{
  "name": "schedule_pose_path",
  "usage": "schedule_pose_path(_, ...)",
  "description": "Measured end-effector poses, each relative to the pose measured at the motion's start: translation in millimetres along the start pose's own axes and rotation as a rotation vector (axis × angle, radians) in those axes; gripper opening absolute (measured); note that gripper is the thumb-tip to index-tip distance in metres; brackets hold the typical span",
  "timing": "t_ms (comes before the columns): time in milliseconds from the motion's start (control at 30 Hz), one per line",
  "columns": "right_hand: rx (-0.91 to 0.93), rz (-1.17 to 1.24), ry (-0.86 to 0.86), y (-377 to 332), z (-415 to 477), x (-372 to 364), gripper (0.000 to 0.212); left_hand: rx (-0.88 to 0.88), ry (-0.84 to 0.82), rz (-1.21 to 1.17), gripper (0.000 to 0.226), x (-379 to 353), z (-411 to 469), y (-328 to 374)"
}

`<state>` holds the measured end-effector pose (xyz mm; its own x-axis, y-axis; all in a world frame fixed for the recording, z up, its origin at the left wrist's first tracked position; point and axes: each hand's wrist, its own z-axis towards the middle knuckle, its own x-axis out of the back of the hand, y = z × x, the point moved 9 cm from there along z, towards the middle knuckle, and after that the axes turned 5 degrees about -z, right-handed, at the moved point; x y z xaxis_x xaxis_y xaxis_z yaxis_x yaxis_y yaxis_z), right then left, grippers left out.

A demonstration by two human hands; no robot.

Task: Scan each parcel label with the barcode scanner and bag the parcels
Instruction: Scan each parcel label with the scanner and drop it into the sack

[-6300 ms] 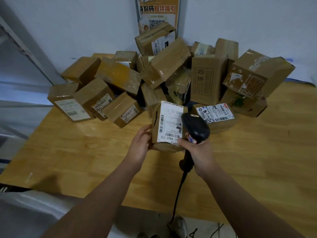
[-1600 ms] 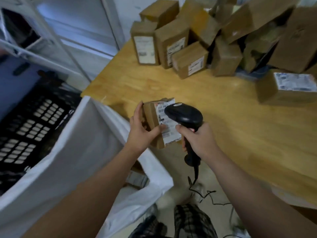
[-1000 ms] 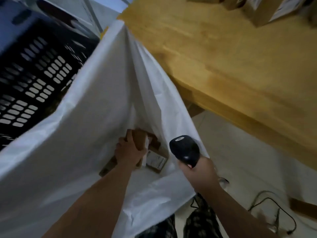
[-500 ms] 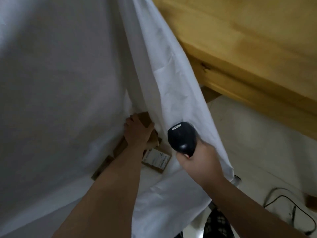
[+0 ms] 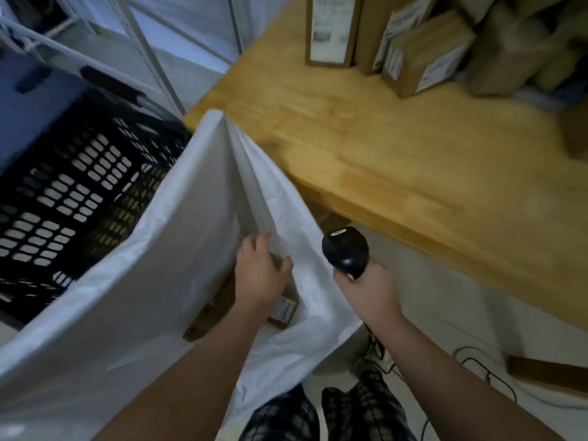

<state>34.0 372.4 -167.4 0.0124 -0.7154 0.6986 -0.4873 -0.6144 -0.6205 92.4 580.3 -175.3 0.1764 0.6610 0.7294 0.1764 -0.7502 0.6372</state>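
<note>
My left hand point(image 5: 259, 275) is inside the mouth of the white bag point(image 5: 152, 281), fingers apart and holding nothing. Under it, at the bottom of the bag, lie brown cardboard parcels; one shows a white label point(image 5: 284, 310) and another point(image 5: 205, 316) pokes out to the left of my wrist. My right hand point(image 5: 367, 291) is shut on the black barcode scanner point(image 5: 345, 251), held just outside the bag's right edge, below the table front. More labelled parcels point(image 5: 420, 52) stand piled at the far end of the wooden table point(image 5: 381, 144).
A black perforated crate point(image 5: 63, 198) stands left of the bag. White metal shelf uprights point(image 5: 143, 49) rise behind it. The scanner cable point(image 5: 477, 370) trails on the pale floor under the table, near my legs in checked trousers point(image 5: 318, 415).
My left hand has let go of the parcel and risen within the bag. My right hand with the scanner moved up slightly. The view swung up, bringing the table and parcels back in sight.
</note>
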Motion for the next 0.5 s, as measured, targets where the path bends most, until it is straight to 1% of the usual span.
schedule_pose_path(133, 0.014, 0.045, 0.105, -12, 3, 75, 0.042, -0.225, -0.008, 0.032, 0.063, 21, -9, 93)
schedule_pose_path(233, 0.001, 0.088, 0.204, -9, 15, 135, 0.044, -0.329, -0.009, 0.037, 0.062, 23, 3, 165)
schedule_pose_path(300, -0.003, 0.129, 0.245, -5, 26, 171, 0.040, -0.368, -0.024, 0.030, 0.063, 14, 12, 210)
schedule_pose_path(400, -0.001, 0.212, 0.297, 2, 45, 223, 0.026, -0.438, -0.040, 0.021, 0.063, -4, 22, 271)
schedule_pose_path(500, 0.017, 0.267, 0.341, 12, 66, 271, 0.022, -0.477, -0.052, 0.037, 0.062, -25, 36, 322)
